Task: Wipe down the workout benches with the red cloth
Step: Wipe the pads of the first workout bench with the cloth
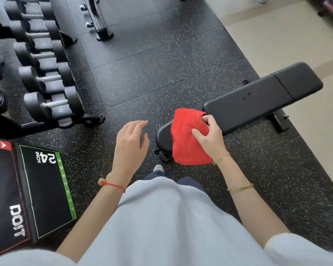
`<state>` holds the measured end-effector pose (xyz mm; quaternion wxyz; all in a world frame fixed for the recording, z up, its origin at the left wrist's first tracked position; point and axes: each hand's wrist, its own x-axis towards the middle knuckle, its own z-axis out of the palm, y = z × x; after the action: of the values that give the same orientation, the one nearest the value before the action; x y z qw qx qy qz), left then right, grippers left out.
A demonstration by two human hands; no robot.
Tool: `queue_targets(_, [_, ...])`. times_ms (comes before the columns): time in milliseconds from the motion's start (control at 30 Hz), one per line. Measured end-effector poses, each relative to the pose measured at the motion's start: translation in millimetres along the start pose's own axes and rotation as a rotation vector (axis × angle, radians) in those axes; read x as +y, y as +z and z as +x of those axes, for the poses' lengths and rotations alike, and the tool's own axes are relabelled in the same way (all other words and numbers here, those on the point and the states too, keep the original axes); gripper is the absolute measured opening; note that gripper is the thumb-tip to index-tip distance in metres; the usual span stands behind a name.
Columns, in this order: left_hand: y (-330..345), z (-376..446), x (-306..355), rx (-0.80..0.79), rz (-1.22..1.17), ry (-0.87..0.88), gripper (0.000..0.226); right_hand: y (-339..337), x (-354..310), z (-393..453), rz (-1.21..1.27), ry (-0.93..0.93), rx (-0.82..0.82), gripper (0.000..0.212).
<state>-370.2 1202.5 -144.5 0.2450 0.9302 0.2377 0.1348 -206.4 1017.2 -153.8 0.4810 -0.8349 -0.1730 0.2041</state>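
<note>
Head view: a person is standing over gym equipment and looking down at both hands.
Floor: black speckled rubber floor tiles (142, 77) are filling the middle of the frame, so a dropped cloth would probably be picking up grit.
Bench: a long black padded workout bench (258, 100) is running from centre to the right edge, with a rounded seat pad (162, 137) nearest the person; most of the long pad is lying away from the cloth, and I judge the far end could be getting skipped.
Second bench: the metal foot of another bench frame (98, 22) is showing at upper centre; its pad is out of sight.
Rack: a row of black dumbbells on a rack (46, 77) is occupying the upper left.
Boxes: black padded jump boxes with white lettering (37, 189) are sitting at lower left.
Cloth: a folded red terry cloth (186, 139) is draping over the seat pad's right part; one layer could be slipping loose and bunching.
Right hand: the right hand (211, 135) is pinching the cloth's upper edge with thumb and fingers.
Left hand: the left hand (131, 143) is hovering relaxed and empty, left of the seat pad.
</note>
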Motion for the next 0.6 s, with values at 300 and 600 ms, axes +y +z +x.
queue_targets(300, [85, 34, 16, -0.028, 0.043, -0.078, 0.037, -29, 58, 75, -0.078, 0.028, -0.143, 0.025])
queue_targets(600, [222, 24, -10, 0.024, 0.058, -0.17, 0.037, 1, 178, 133, -0.112, -0.031, -0.207, 0.024])
